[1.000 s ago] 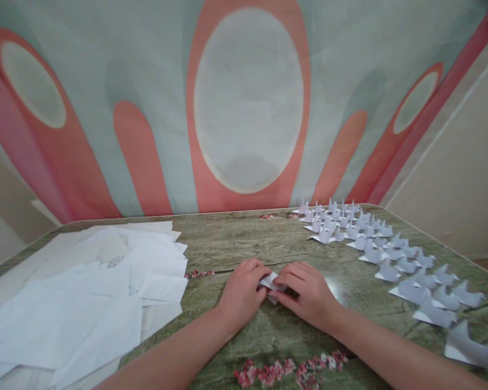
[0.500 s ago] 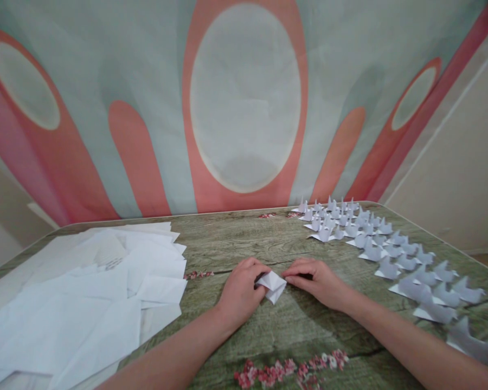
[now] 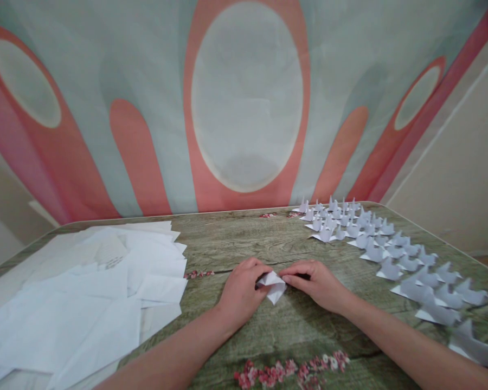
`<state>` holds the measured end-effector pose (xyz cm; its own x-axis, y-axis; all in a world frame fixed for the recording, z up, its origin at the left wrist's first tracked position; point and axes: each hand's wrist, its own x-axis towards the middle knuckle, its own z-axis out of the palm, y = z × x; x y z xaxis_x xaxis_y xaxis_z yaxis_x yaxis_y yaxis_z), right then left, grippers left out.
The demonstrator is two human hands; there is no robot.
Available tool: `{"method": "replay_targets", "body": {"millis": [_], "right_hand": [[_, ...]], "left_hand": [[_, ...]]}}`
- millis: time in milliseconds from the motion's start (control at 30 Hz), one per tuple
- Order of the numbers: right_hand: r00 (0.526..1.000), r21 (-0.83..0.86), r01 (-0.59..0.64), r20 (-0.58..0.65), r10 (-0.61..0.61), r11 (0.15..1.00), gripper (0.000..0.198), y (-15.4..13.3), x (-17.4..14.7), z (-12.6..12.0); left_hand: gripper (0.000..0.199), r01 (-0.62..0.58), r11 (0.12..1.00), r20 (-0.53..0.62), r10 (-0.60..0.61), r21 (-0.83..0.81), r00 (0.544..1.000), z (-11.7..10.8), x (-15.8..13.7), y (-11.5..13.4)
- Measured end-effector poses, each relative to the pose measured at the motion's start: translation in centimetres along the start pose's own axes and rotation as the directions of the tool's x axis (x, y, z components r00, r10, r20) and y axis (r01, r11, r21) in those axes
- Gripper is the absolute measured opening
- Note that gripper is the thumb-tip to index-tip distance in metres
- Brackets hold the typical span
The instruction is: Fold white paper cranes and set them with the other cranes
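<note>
the folded paper (image 3: 275, 290) is white, small and creased into facets, and is located at the near-centre of the desk (image 3: 236, 244), between the two hands. clock positions are read from this paper, with 12 o'clock at the far edge of the desk.

left hand (image 3: 242, 287), 9 o'clock: fingers curled and closed on the adjacent edge of the paper, thumb on the near side.

right hand (image 3: 315, 284), 3 o'clock: index finger and thumb nearly together, a narrow gap behind the tips, which are at the paper's 2 o'clock edge. whether they grip or only touch it cannot be told.

a flower print (image 3: 264, 374) marks the desk surface at 6 o'clock.

loose white sheets (image 3: 89, 309) lie overlapped in a broad pile at 9 o'clock, beyond the left hand.

folded paper birds (image 3: 374, 251) stand in close rows along the desk, from 1 o'clock round to just past 3 o'clock, well apart from the right hand.

a backdrop (image 3: 248, 97) with coral arches and pale ovals rises behind the desk at 12 o'clock.
</note>
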<state>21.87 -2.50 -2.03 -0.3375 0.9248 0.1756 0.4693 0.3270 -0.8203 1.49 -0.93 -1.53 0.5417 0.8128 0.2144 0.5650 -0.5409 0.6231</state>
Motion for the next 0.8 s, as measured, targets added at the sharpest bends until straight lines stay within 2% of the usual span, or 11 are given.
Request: {"method": "replay_targets", "body": {"millis": [367, 800], "right_hand": [[1.000, -0.042, 0.011, -0.023, -0.012, 0.999, 0.014, -0.14, -0.03, 0.66], [0.999, -0.072, 0.034, -0.014, -0.035, 0.997, 0.015, -0.35, -0.11, 0.72]], "left_hand": [[0.022, -0.025, 0.998, -0.009, 0.025, 0.056, 1.000, 0.20, 0.06, -0.11], [0.024, 0.001, 0.999, -0.013, -0.001, -0.034, 1.000, 0.36, 0.03, -0.30]]}}
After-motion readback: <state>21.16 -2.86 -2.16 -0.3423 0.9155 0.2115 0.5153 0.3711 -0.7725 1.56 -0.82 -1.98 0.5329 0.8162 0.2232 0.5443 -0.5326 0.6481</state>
